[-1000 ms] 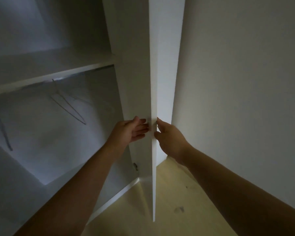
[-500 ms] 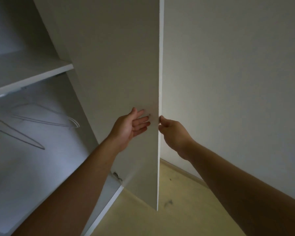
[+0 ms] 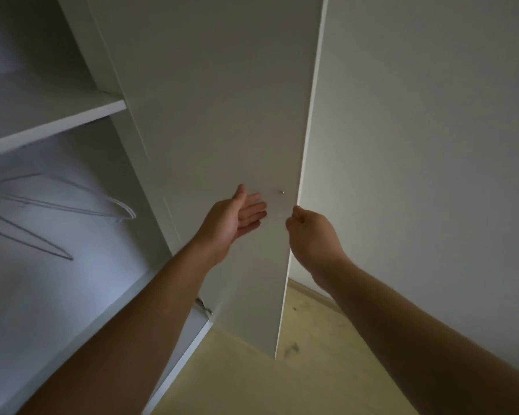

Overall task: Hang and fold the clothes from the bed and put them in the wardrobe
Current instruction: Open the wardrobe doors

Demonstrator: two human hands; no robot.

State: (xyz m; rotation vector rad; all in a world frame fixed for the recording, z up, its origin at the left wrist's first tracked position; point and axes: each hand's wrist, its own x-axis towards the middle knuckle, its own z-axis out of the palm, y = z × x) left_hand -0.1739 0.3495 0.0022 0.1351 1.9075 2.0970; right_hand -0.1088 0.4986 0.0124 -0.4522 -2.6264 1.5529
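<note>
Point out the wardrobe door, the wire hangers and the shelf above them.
wardrobe door point(image 3: 222, 115): head view, on its inner face.
wire hangers point(image 3: 129, 211): head view, on the rounded right end of the wires.
shelf point(image 3: 42, 106): head view, on its top surface.

The door point(image 3: 216, 115) bars the right; wardrobe point(image 3: 72, 280) opening lies free.

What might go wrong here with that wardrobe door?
The right hand curls at the free edge of the door, with the wall just beyond; a wider swing might pinch it or bang the wall. The left hand lies open against the door, so a hard push could strain the hinge.
</note>
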